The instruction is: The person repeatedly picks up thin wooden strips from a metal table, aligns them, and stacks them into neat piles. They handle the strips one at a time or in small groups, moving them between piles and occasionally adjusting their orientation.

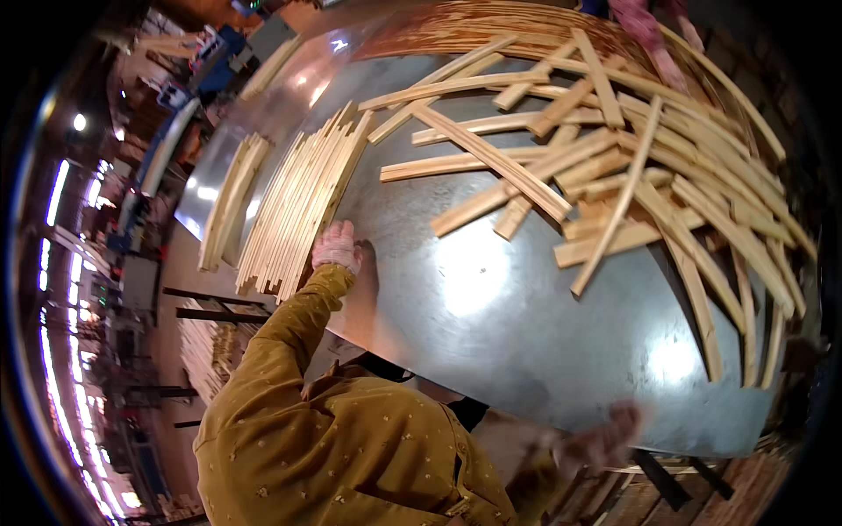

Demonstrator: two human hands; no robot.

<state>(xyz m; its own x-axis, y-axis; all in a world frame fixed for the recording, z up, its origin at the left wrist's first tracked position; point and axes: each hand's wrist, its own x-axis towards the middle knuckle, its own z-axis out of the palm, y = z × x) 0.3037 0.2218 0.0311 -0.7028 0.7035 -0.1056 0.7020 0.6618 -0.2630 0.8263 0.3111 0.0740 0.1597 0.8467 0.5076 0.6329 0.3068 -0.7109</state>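
Observation:
My left hand [338,246], at the end of a mustard-yellow sleeve, lies against the right side of a neat row of thin wooden strips [298,206]. Its fingers are stretched out along the outermost strip, not wrapped round it. Near the front right edge of the metal table [412,289], my right hand [607,436] is smeared by motion, so its fingers cannot be made out; no strip shows in it. A large jumbled heap of loose wooden strips [605,167] covers the table's far right part, some lying crosswise over others.
Left of the row stands a smaller bundle of strips [235,202]. Another person's pink patterned sleeve [638,26] reaches in beyond the heap. Stacked wood [206,351] sits below the table's left edge by dark metal bars [224,316]. Several strips overhang the right edge.

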